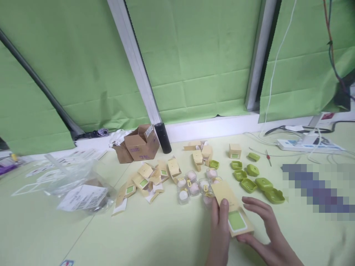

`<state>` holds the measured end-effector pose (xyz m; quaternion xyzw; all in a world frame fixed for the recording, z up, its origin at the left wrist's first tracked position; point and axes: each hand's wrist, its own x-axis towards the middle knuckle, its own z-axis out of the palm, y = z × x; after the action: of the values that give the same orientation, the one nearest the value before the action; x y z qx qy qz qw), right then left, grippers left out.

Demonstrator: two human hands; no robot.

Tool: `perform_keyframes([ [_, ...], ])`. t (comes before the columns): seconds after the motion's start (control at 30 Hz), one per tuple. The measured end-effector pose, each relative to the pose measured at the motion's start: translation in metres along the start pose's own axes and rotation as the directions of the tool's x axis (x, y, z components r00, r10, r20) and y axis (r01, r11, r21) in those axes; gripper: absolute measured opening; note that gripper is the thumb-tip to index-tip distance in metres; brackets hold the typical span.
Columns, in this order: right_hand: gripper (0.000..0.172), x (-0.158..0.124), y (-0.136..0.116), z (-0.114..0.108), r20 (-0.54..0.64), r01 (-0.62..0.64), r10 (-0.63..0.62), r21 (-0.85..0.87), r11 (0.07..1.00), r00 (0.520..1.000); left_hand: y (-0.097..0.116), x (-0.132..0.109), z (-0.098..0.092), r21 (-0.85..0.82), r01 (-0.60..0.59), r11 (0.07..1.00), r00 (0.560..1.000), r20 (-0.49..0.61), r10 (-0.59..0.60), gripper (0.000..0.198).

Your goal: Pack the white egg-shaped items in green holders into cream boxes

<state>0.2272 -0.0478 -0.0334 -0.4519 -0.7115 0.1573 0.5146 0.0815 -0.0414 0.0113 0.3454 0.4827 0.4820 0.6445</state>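
Observation:
My left hand (pixel 220 225) is closed on the left side of a flattened tan cardboard box (pixel 224 194), its thumb on the front face. A green panel with a white border shows on the lower part of this box. On the box's right side my right hand (pixel 266 229) is open, thumb at the bottom edge and fingers spread apart. Just behind the box sit several clear round containers (pixel 194 188) with pale pink and white balls and yellow loops. Right of them lie several small green trays (pixel 249 185). A folded small box (pixel 235 151) stands upright behind the trays.
Several tan boxes (pixel 145 170) lie piled left of centre. A brown carton (pixel 141 144) and a black cylinder (pixel 163 138) stand by the window ledge. At left lies a clear plastic bag (pixel 83 188); at right, a white power strip (pixel 310 146) with cables and a small red-handled tool (pixel 268 157).

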Motion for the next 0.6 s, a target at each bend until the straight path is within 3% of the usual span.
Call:
perform_keyframes([
  [0.1, 0.073, -0.002, 0.010, -0.003, 0.147, -0.219, 0.189, 0.226, 0.949, 0.971, -0.018, 0.003, -0.010, 0.075, -0.244, 0.967, 0.953, 0.206, 0.224, 0.061],
  [0.17, 0.059, -0.006, 0.015, -0.004, 0.213, -0.335, 0.277, 0.329, 0.883, 0.937, -0.035, 0.006, -0.020, 0.167, -0.408, 0.898, 0.878, 0.341, 0.336, 0.062],
  [0.23, 0.038, -0.011, 0.014, -0.005, 0.214, -0.408, 0.353, 0.331, 0.851, 0.911, -0.049, 0.007, -0.031, 0.296, -0.473, 0.830, 0.847, 0.411, 0.337, 0.068],
  [0.33, 0.021, -0.016, 0.007, -0.006, 0.187, -0.387, 0.346, 0.274, 0.880, 0.919, -0.052, 0.004, -0.043, 0.488, -0.442, 0.752, 0.876, 0.416, 0.245, 0.063],
  [0.4, 0.018, -0.017, 0.002, -0.006, 0.206, -0.335, 0.292, 0.221, 0.916, 0.934, -0.048, 0.000, -0.046, 0.520, -0.430, 0.738, 0.881, 0.420, 0.217, 0.050],
  [0.47, 0.019, -0.015, -0.001, -0.004, 0.195, -0.318, 0.285, 0.165, 0.933, 0.938, -0.045, -0.004, -0.045, 0.479, -0.415, 0.774, 0.888, 0.396, 0.232, 0.047],
  [0.6, 0.026, -0.011, -0.007, 0.008, 0.113, -0.399, 0.384, 0.201, 0.894, 0.916, -0.051, -0.006, -0.043, 0.389, -0.290, 0.874, 0.947, 0.246, 0.205, 0.070],
])
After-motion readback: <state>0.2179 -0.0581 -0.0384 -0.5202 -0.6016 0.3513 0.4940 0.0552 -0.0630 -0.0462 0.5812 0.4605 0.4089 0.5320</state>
